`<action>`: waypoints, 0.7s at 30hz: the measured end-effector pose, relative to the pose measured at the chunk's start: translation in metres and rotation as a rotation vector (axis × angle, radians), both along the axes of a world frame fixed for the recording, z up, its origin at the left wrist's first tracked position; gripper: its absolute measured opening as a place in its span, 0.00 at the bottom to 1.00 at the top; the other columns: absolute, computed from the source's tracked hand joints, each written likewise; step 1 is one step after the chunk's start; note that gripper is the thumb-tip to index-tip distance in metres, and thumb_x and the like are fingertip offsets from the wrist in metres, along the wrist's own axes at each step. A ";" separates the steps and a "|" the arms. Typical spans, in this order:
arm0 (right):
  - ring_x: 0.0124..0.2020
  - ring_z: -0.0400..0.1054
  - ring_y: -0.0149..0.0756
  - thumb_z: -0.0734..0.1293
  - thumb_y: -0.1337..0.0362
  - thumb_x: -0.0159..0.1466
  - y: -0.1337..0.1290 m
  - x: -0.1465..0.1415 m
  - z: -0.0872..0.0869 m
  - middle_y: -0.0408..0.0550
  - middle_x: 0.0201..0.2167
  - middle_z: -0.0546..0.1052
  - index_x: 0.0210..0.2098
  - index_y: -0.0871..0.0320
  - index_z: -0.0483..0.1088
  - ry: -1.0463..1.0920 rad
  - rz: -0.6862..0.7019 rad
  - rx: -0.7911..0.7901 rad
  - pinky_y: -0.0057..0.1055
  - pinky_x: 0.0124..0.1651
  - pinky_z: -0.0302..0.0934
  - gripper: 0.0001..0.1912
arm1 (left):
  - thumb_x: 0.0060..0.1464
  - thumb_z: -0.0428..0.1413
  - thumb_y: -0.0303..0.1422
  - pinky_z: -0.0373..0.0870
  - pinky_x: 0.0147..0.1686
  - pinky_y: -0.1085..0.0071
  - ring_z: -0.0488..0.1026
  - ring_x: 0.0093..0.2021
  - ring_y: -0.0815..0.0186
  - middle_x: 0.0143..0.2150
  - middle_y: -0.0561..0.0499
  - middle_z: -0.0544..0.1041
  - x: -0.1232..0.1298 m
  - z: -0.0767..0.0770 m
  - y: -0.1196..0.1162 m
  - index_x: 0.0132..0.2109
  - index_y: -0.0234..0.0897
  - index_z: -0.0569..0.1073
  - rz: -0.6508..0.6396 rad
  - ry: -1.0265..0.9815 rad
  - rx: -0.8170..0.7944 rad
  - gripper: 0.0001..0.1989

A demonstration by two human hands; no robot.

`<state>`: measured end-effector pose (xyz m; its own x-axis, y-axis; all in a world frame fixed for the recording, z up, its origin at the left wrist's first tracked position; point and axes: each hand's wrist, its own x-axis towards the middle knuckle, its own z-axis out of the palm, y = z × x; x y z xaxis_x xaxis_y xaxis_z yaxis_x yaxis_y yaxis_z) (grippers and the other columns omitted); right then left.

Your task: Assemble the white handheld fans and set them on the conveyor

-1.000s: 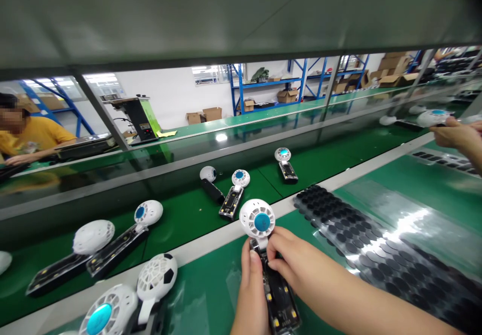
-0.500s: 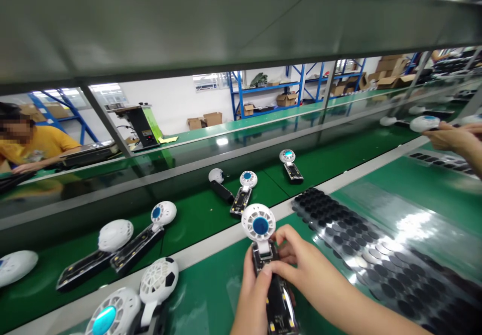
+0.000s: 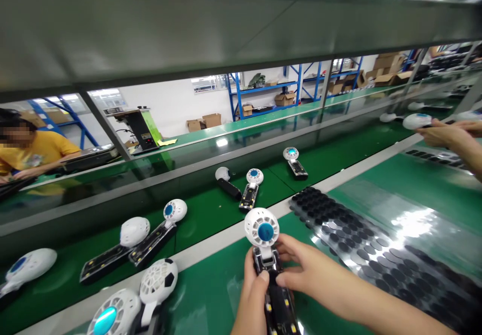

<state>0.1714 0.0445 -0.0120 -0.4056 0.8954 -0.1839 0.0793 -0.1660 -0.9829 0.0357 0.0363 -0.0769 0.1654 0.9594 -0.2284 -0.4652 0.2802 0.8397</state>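
handheld fan (image 3: 268, 254): white head up, black open body over green bench edge. left hand (image 3: 253, 295) clasps body; right hand (image 3: 301, 270) pinches neck (exposed board). risk: slip, head hinge strain.

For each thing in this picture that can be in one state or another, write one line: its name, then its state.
Left hand: gripping the handheld fan's black body.
Right hand: fingers pressing on the body just below the head.
Handheld fan: held upright, body open, inner parts showing.
Fans on the belt: lying flat, several with open bodies.
Sheet of black pads: flat on the bench, partly used.
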 end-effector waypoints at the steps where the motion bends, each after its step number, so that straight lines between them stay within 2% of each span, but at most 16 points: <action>1: 0.40 0.69 0.36 0.61 0.75 0.50 0.000 0.000 0.001 0.45 0.42 0.71 0.44 0.54 0.62 -0.029 0.010 -0.013 0.32 0.42 0.62 0.22 | 0.42 0.55 0.46 0.66 0.42 0.60 0.72 0.43 0.52 0.44 0.43 0.75 0.000 -0.002 0.000 0.55 0.38 0.58 0.016 -0.026 0.013 0.34; 3: 0.40 0.68 0.39 0.62 0.75 0.48 0.002 -0.001 0.003 0.45 0.41 0.72 0.44 0.55 0.64 -0.075 0.003 -0.033 0.33 0.41 0.62 0.23 | 0.42 0.54 0.50 0.65 0.44 0.59 0.70 0.46 0.51 0.46 0.42 0.74 0.000 -0.003 -0.001 0.53 0.38 0.62 0.007 -0.026 0.020 0.32; 6: 0.41 0.67 0.40 0.63 0.75 0.44 0.005 -0.005 0.005 0.44 0.37 0.73 0.42 0.57 0.65 -0.093 -0.045 -0.078 0.34 0.42 0.61 0.24 | 0.44 0.52 0.51 0.65 0.43 0.58 0.70 0.46 0.51 0.46 0.43 0.74 -0.001 -0.002 -0.002 0.53 0.39 0.63 -0.017 0.010 0.007 0.31; 10: 0.43 0.67 0.41 0.63 0.76 0.41 0.006 -0.011 0.008 0.42 0.31 0.72 0.37 0.57 0.65 -0.095 -0.120 -0.129 0.34 0.44 0.60 0.21 | 0.43 0.53 0.51 0.65 0.45 0.60 0.70 0.46 0.52 0.46 0.44 0.74 -0.002 -0.004 -0.002 0.52 0.39 0.65 0.027 0.052 0.021 0.31; 14: 0.38 0.68 0.40 0.63 0.76 0.41 0.004 -0.016 0.007 0.40 0.29 0.72 0.36 0.56 0.64 -0.105 -0.154 -0.146 0.33 0.40 0.61 0.22 | 0.41 0.55 0.50 0.67 0.41 0.61 0.72 0.41 0.53 0.44 0.44 0.75 -0.001 -0.007 -0.001 0.52 0.40 0.65 0.026 0.040 -0.024 0.31; 17: 0.42 0.67 0.40 0.64 0.74 0.43 0.001 -0.017 0.003 0.42 0.32 0.72 0.40 0.56 0.63 -0.064 -0.170 -0.115 0.34 0.42 0.61 0.23 | 0.43 0.54 0.50 0.68 0.34 0.66 0.73 0.34 0.59 0.43 0.45 0.75 0.000 -0.002 -0.002 0.53 0.39 0.63 0.020 -0.048 -0.045 0.32; 19: 0.43 0.67 0.40 0.65 0.70 0.48 0.000 -0.015 0.000 0.44 0.35 0.72 0.42 0.56 0.64 -0.007 -0.139 -0.103 0.34 0.42 0.61 0.20 | 0.47 0.50 0.52 0.67 0.27 0.69 0.72 0.27 0.64 0.37 0.46 0.77 0.000 0.003 -0.003 0.56 0.39 0.58 -0.020 -0.129 -0.101 0.33; 21: 0.43 0.67 0.39 0.61 0.61 0.57 0.004 -0.010 -0.003 0.48 0.38 0.72 0.43 0.57 0.64 0.076 -0.072 -0.130 0.34 0.42 0.63 0.14 | 0.51 0.43 0.54 0.64 0.23 0.71 0.70 0.21 0.65 0.26 0.48 0.76 0.000 0.008 -0.003 0.58 0.38 0.52 -0.085 -0.183 -0.132 0.34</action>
<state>0.1609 0.0482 -0.0151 -0.3587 0.8930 -0.2717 -0.0110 -0.2951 -0.9554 0.0361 0.0333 -0.0691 0.2948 0.9040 -0.3098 -0.5765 0.4268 0.6968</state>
